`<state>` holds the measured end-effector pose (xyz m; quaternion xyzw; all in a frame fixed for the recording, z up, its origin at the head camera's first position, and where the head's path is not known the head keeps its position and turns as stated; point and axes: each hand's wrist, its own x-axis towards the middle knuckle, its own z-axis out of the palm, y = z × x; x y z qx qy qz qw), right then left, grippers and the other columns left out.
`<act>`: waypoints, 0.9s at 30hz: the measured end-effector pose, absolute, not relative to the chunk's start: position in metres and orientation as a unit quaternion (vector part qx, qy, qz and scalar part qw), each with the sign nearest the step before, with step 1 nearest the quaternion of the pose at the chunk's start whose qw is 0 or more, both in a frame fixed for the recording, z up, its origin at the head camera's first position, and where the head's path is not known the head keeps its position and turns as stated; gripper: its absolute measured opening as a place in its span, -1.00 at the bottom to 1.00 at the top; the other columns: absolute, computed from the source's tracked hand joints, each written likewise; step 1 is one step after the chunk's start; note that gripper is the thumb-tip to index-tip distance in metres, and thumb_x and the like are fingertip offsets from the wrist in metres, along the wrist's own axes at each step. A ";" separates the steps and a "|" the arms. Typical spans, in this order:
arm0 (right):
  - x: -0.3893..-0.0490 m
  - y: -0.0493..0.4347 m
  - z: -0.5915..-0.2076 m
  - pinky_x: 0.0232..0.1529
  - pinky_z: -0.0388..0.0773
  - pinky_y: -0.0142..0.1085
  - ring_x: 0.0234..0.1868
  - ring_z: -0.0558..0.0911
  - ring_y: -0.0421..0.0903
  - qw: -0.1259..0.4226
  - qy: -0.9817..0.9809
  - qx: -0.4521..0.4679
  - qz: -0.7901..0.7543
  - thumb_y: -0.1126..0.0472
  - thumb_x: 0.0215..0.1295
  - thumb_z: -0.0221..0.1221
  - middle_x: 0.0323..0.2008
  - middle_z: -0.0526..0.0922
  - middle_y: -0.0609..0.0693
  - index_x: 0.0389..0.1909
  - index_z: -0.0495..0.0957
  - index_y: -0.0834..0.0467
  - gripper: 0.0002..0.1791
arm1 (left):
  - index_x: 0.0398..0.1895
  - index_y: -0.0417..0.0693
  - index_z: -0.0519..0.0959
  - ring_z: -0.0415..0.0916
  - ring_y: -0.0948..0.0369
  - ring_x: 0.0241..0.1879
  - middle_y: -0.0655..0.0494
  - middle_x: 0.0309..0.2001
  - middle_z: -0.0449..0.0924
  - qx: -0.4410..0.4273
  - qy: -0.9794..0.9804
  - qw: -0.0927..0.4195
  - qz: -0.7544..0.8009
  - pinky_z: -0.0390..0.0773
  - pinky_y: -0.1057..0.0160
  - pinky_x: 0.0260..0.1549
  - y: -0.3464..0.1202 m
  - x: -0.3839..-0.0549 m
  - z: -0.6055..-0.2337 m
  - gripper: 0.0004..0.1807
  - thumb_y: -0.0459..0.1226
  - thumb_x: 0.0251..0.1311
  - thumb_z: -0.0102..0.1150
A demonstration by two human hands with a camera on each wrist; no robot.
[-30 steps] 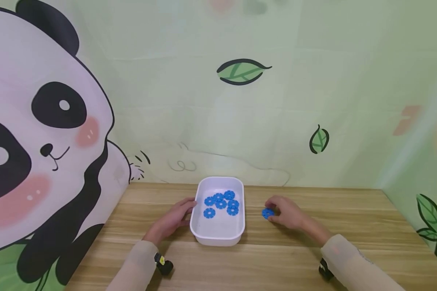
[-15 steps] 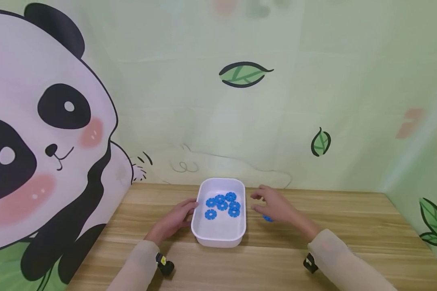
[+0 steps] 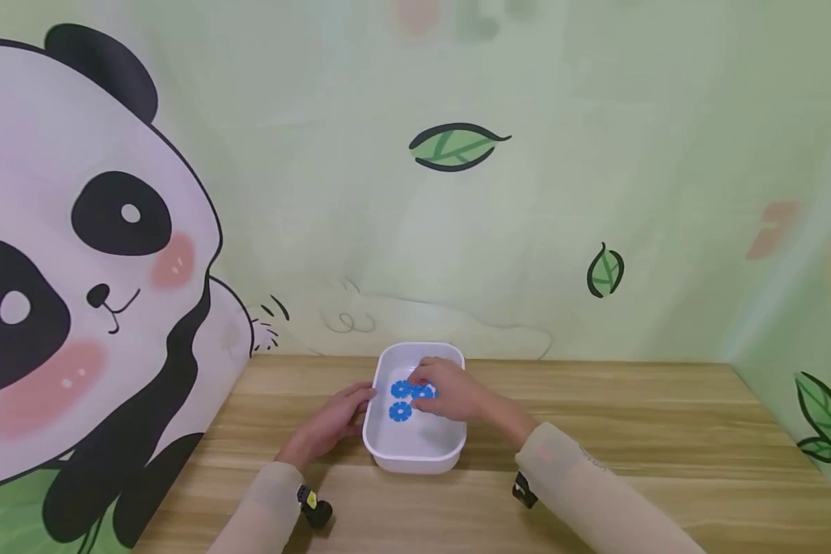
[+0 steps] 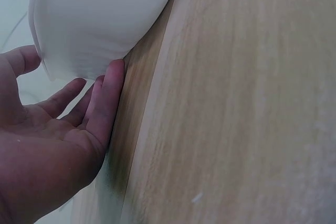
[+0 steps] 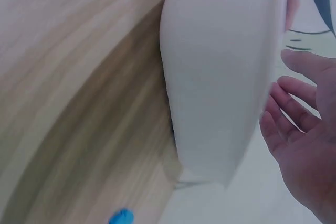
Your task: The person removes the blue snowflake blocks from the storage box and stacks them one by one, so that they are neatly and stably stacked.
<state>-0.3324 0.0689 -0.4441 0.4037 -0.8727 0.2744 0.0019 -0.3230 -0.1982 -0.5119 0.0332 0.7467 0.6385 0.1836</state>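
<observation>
A white rectangular tray (image 3: 425, 444) stands on the table with several blue notched plastic discs (image 3: 400, 412) lying in it. Beside its left wall is my left hand (image 3: 335, 415). The left wrist view shows that hand's fairly straight fingers (image 4: 107, 95) touching the tray's outer side and rim. My right hand (image 3: 453, 391) reaches over the right rim, fingertips above the discs, covering some of them. In the right wrist view its fingers are loosely bent, with nothing visible between them. Another blue disc (image 5: 122, 216) lies on the table right of the tray, hidden by the right arm in the head view.
The wooden table (image 3: 630, 431) extends to both sides of the tray and in front of it. Behind it hangs a green backdrop (image 3: 526, 246) printed with a panda (image 3: 131, 323) and leaves. Both wrists carry small black cameras (image 3: 315, 509).
The right hand has let go of a blue disc on the table and moved left, over the tray. The left hand stays at the tray's left side.
</observation>
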 end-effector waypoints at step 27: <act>-0.340 0.020 -0.490 0.31 0.53 -0.17 0.09 0.61 -0.03 -0.026 -0.912 0.358 0.201 0.17 0.32 0.44 -0.01 0.70 0.04 0.08 0.73 0.26 -0.62 | 0.58 -0.27 0.26 0.40 -0.12 0.43 -0.30 0.46 0.41 0.046 0.733 0.175 0.656 0.65 -0.07 0.20 -0.196 -0.323 -0.516 -0.35 -0.06 0.63 -0.03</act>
